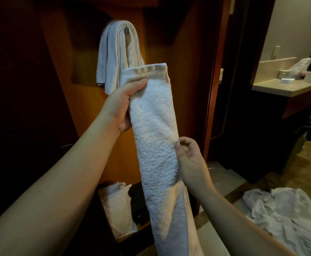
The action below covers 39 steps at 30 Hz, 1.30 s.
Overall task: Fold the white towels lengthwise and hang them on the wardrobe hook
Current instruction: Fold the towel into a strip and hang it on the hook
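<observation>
The white towel [156, 137] hangs as a narrow lengthwise strip: left hand [122, 106] clamps its top hem, right hand [189, 154] pinches its edge, aligning layers.

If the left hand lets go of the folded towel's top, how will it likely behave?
The folded towel looks floppy: it hangs long below the left hand, so its top would probably flop over. The right hand only pinches its edge, so it might slip down.

The held towel [156, 137] runs off the bottom edge; hook [126, 30] mostly covered.
</observation>
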{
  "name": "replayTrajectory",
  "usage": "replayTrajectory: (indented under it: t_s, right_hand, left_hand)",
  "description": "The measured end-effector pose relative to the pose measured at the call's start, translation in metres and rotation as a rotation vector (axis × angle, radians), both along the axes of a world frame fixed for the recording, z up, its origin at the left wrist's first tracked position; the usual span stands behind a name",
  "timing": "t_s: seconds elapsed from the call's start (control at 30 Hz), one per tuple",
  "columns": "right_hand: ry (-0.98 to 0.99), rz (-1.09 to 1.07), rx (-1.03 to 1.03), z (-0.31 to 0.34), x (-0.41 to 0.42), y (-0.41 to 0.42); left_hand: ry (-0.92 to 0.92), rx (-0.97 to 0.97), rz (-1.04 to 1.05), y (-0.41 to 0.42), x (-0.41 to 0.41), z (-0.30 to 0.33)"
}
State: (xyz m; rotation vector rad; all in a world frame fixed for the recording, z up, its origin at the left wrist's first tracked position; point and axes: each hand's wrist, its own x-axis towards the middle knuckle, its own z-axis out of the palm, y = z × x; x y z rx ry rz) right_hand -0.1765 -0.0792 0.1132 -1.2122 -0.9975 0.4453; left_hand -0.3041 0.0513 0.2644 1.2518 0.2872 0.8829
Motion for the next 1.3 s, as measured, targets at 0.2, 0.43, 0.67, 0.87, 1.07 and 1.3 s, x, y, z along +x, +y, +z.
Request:
replayTrajectory:
  t_s: [0.2,0.43,0.67,0.87,1.07,1.3]
  right_hand:
    - [0.069,0.102,-0.034,0.0,0.005,-0.006]
    - [-0.138,0.184,-0.177,0.002,0.009,-0.01]
    - [-0.159,0.185,-0.162,0.002,0.009,-0.009]
    - [-0.293,0.277,-0.32,0.004,0.004,-0.006]
    - [-0.386,0.303,-0.474,-0.009,0.019,-0.012]
    - [-0.636,0.425,-0.49,-0.004,0.021,-0.011]
  left_hand:
    - [0.007,-0.02,-0.002,-0.002,0.004,0.001]
    - [0.049,-0.007,-0.033,-0.001,0.007,0.007]
    - [0.059,-0.052,-0.049,0.009,0.002,0.011]
    - [0.004,-0.135,-0.045,0.013,0.004,0.019]
    - [0.008,-0.141,-0.002,0.028,0.004,0.03]
    - [0.067,-0.137,0.023,0.036,0.007,0.032]
